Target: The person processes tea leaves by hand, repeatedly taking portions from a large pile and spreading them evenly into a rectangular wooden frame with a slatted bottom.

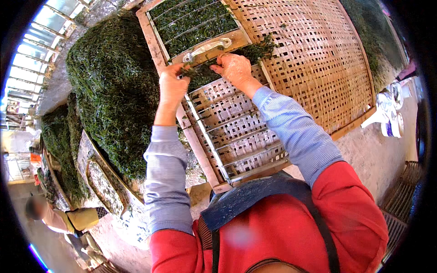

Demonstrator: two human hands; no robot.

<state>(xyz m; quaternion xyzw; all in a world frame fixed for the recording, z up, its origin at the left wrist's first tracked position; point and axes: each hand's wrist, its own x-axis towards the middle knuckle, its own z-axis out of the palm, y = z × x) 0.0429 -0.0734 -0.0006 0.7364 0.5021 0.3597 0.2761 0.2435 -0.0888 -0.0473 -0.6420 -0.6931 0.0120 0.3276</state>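
A frame with thin crosswise bars [218, 170] lies over a woven bamboo mat [317, 65]. Dark green seaweed-like strands [194, 24] fill its far part, and the near part shows the bare weave. A wooden board with a metal handle [208, 49] rests across the frame at the edge of the strands. My left hand [172, 82] pinches a small blurred tuft of strands [196, 72] just below the handle's left end. My right hand [235, 68] is bent beside the board, thumb and fingers near the same strands; whether it grips any is unclear.
A large heap of green strands [109, 85] stands left of the frame, with a board [99, 174] below it. Another person [71, 218] in a yellow apron is at lower left. White plastic items [389, 109] sit right of the mat, and slatted grating [396, 211] lies at lower right.
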